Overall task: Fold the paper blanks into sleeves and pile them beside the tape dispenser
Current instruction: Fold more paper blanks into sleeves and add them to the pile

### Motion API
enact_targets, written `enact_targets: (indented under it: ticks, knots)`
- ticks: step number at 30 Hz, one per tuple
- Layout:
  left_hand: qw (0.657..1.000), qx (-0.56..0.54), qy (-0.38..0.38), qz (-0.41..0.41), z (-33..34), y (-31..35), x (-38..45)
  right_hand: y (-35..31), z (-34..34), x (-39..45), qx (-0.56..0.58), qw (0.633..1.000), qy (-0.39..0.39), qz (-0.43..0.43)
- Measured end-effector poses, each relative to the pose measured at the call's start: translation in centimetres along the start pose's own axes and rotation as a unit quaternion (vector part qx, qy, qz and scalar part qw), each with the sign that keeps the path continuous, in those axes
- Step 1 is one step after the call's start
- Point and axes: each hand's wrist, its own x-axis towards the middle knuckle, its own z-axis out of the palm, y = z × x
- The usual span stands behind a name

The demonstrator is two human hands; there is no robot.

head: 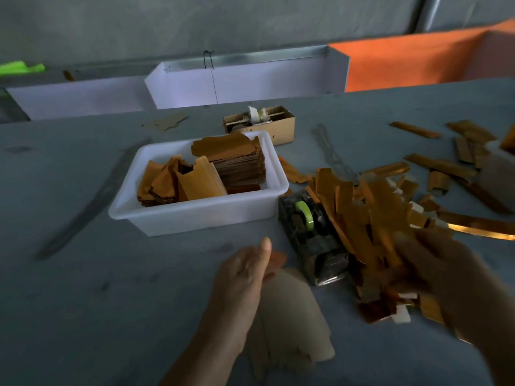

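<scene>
Holding a pale blank [289,313] at the near middle of the table [83,302], left hand [245,277] thumb up, fingers hidden behind the sheet and apparently curled round its left edge. Blurred at the near right, right hand [457,280] over the pile of sleeves [370,218]; cannot tell whether spread or gripping anything. Lying just right of the dispenser [312,235] and touching it, that pile of narrow gold strips, fanned toward the far left. Sitting just left of the dispenser, a white tub [195,215] with a flat stack of blanks [239,160] in its far right part and looser gold sheets [178,179] leaning in its near left part. Resting beyond the tub, a small cardboard box [281,123] with a roll on a stick. Scattered across the far right of the table, more gold strips [440,162].
</scene>
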Motion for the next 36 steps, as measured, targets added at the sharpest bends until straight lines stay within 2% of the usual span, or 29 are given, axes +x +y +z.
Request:
enact_targets:
  ticks: [2,4,6,7,8,12,16,22,26,29,33,34,36]
  knots:
    - [0.980,0.191,0.028,0.047,-1.1,-0.9,0.5,0.4,-1.9,0.6,-0.121,0.985,0.101,-0.066]
    - [0.928,0.363,-0.001,0.088,-1.5,-1.8,0.7,1.0,-3.2,1.1,-0.180,0.969,0.149,-0.083]
    - [0.847,0.519,-0.055,0.100,-1.2,-2.8,0.7,2.1,-4.2,1.1,-0.233,0.964,0.126,-0.025]
    - [0.820,0.560,-0.063,0.099,-1.0,-3.1,0.7,2.7,-4.5,1.1,-0.247,0.964,0.100,-0.004]
    - [0.811,0.573,-0.062,0.096,-0.8,-3.3,0.7,3.1,-4.4,1.0,-0.232,0.968,0.094,-0.012]
    - [0.842,0.536,-0.018,0.060,-0.9,-3.4,1.5,0.3,-2.4,-0.8,-0.222,0.965,0.091,-0.102]
    - [0.920,0.392,-0.002,-0.021,-2.0,-3.0,2.9,-1.6,-0.7,-1.9,-0.192,0.971,0.063,-0.126]
    - [0.942,0.328,0.066,-0.020,-3.4,-3.0,3.7,-2.1,-0.3,-2.5,-0.163,0.973,0.062,-0.154]
    - [0.956,0.282,0.086,-0.004,-3.7,-2.2,3.5,-2.2,-0.4,-2.6,-0.133,0.976,0.041,-0.165]
    - [0.964,0.250,0.083,0.013,-3.8,-1.2,3.4,-2.1,0.5,-2.6,-0.131,0.976,0.015,-0.171]
    - [0.994,0.097,0.028,-0.037,-3.7,0.0,3.3,-1.5,3.8,-3.0,-0.191,0.961,-0.087,-0.180]
    - [0.994,0.094,0.007,-0.047,-3.7,0.2,3.2,-1.1,4.8,-3.0,-0.211,0.955,-0.111,-0.175]
    - [0.993,0.095,-0.032,-0.060,-3.8,0.4,2.9,-0.2,6.7,-3.0,-0.261,0.942,-0.109,-0.180]
